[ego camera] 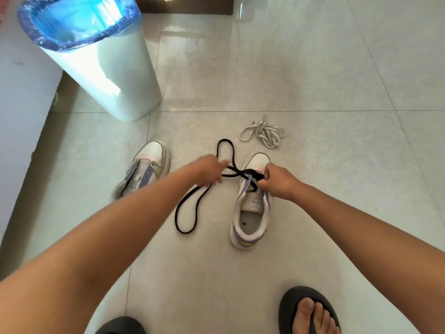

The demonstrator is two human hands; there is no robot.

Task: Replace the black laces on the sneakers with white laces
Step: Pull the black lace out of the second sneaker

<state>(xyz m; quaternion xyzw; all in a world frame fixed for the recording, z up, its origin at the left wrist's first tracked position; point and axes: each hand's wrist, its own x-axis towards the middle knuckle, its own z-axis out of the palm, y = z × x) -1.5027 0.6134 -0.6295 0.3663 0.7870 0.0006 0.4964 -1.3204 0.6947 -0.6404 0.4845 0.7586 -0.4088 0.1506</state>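
Observation:
Two white sneakers with lilac trim stand on the tiled floor. The left sneaker (144, 169) has no lace in it. The right sneaker (251, 206) has a black lace (190, 213) threaded only through its front eyelets. The lace trails out to the left in long loops on the floor. My left hand (209, 171) grips a strand of the black lace just left of that shoe. My right hand (277, 180) pinches the lace at the shoe's eyelets. A bundle of white laces (265, 133) lies on the floor beyond the right sneaker.
A white bin (106, 75) with a blue liner stands at the back left, beside a pale wall. My feet in black sandals (308, 312) are at the bottom edge. A dark mat (185, 6) lies at the far top.

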